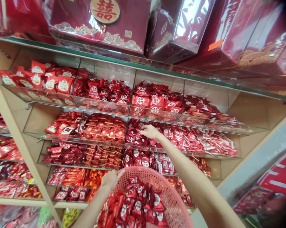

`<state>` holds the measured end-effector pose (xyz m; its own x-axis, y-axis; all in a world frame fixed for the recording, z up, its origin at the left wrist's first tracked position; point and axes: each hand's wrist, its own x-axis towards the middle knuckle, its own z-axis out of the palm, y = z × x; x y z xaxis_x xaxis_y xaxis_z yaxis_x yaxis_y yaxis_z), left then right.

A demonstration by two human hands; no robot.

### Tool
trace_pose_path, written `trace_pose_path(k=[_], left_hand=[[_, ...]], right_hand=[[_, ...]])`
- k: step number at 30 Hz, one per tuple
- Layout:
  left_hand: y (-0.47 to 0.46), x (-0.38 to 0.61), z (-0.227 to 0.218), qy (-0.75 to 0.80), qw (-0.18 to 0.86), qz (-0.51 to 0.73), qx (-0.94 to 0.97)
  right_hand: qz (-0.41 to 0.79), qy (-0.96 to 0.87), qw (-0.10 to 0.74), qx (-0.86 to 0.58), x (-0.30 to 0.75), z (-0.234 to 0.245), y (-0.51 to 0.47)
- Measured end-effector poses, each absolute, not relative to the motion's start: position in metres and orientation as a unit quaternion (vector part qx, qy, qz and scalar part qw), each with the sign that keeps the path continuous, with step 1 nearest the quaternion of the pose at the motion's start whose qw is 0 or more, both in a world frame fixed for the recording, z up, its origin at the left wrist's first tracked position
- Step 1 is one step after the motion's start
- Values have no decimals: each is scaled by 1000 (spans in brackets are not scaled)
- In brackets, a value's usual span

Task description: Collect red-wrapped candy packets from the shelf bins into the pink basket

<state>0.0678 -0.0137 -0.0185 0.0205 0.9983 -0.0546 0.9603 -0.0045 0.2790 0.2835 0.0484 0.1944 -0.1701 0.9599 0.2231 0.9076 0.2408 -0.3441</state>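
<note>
A pink perforated plastic basket [178, 193] hangs low in front of me, tilted, with many small wrapped packets inside. My left hand [109, 180] is closed around its upper left rim. The packets in the basket are dark red with white round labels [138, 205] and brighter red ones [113, 205] on the left. My right hand [150, 131] reaches into a middle-shelf compartment of dark red packets [133, 133]. Its fingers are curled together among them; whether a packet is between the fingertips is too small to make out.
Glass-fronted shelves [105, 109] hold red and gold packets in divided compartments. A glass shelf edge [157, 68] runs overhead under large maroon boxes [100, 28]. A wooden upright [16, 126] stands left, with more packets beyond it. Red packages [278, 177] hang at the right.
</note>
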Motion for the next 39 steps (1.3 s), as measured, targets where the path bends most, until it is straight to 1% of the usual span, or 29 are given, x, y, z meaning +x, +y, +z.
trace_pose_path(k=[4,9,15,18,24,32,35,39], left_hand=[[-12,68,-20,693,116,77,707],[-13,68,-17,691,123,62,709],[-12,70,-13,689,142,54,709],[-12,70,-12,689,147,53,708],[-12,71,-12,693,138,44,706],[-11,70,-14,690,137,45,709],[-11,71,-13,692,137,40,708],[-10,70,-14,694,134,39,707]], right_hand=[[34,-790,186,-583,271,183,50],[0,-786,169,-595,271,173,52],[-32,-782,166,-600,273,172,52],[-49,-782,178,-595,275,171,50],[-22,-782,207,-587,278,167,48],[9,-782,280,-557,279,176,34],[17,-790,277,-547,281,177,29],[25,-772,256,-581,282,169,30]])
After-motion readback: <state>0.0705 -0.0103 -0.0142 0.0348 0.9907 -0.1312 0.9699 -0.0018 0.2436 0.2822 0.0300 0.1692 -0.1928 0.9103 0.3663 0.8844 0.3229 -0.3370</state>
